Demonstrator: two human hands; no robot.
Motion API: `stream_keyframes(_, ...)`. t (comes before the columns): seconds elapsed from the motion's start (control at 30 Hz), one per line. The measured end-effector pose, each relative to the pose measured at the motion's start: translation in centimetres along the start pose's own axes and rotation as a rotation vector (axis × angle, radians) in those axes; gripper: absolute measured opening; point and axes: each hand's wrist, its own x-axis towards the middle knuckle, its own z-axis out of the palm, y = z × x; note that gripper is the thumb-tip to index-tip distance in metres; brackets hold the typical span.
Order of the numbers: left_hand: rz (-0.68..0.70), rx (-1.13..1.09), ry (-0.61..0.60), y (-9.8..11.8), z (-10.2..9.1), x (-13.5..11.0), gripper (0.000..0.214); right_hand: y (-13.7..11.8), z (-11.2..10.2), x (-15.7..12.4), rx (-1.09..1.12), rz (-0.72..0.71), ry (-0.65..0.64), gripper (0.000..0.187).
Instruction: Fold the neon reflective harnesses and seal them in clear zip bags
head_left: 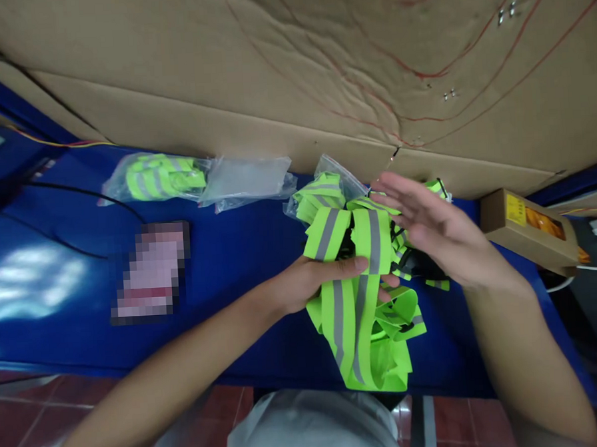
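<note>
My left hand (314, 279) is closed on a neon-yellow safety vest (356, 314) with grey reflective stripes; its straps drape over my fingers and hang past the near edge of the blue table (220, 254). My right hand (431, 226) hovers just right of the vest, fingers stretched out and apart, holding nothing. Behind the vest lies a heap of more neon straps (321, 192), some in a clear plastic bag.
A bagged neon vest (158, 176) and an empty clear bag (249, 179) lie at the table's back left. A blurred-out flat object (153, 271) rests left of centre. A brown carton (529, 228) sits at the right edge. Cardboard sheeting (290, 64) rises behind the table.
</note>
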Motion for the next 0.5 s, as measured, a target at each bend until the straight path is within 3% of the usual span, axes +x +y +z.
stream_keyframes(0.1, 0.022, 0.089, -0.012, -0.5, 0.1, 0.0, 0.038, 0.7, 1.2, 0.3, 0.119, 0.274, -0.155, 0.027)
stream_keyframes(0.17, 0.016, 0.091, -0.004, -1.0, 0.1, 0.3, 0.039, 0.7, 2.1, 0.2, 0.170, 0.346, -0.198, 0.021)
stream_keyframes(0.23, 0.004, 0.037, -0.026, -1.4, 0.0, 0.6, 0.043, 0.3, 2.7, 0.0, 0.099, 0.300, -0.076, 0.022)
stream_keyframes(0.37, -0.010, -0.014, -0.180, -1.5, -0.1, 0.8, 0.049, -0.3, 2.9, -0.5, -0.100, 0.190, 0.142, 0.027)
stream_keyframes(0.5, -0.027, -0.035, -0.244, -1.1, 0.2, 0.4, 0.052, -0.7, 2.9, -0.7, -0.349, -0.042, 0.361, 0.023)
